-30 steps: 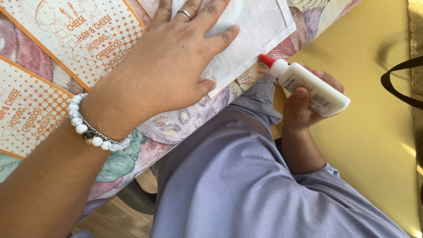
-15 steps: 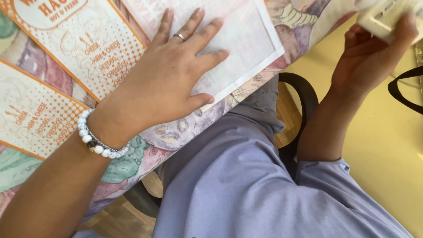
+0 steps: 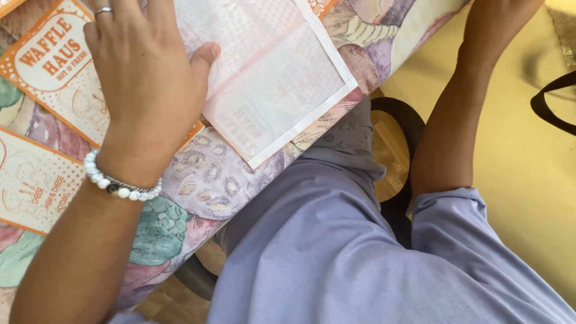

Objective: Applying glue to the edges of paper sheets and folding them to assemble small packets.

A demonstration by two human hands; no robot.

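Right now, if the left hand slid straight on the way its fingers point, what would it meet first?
The left hand lies flat on a pale paper sheet and points toward the picture's top edge. Only more paper shows ahead; beyond the edge, I cannot tell.

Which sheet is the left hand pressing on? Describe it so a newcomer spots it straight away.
Start at the table with the pastel patterned cloth, then find the left hand wearing a white bead bracelet. Under its thumb lies the pale sheet, one corner reaching towards the table edge. Unlike the orange-bordered printed cards beside it, it shows a white border and only faint, washed-out print.
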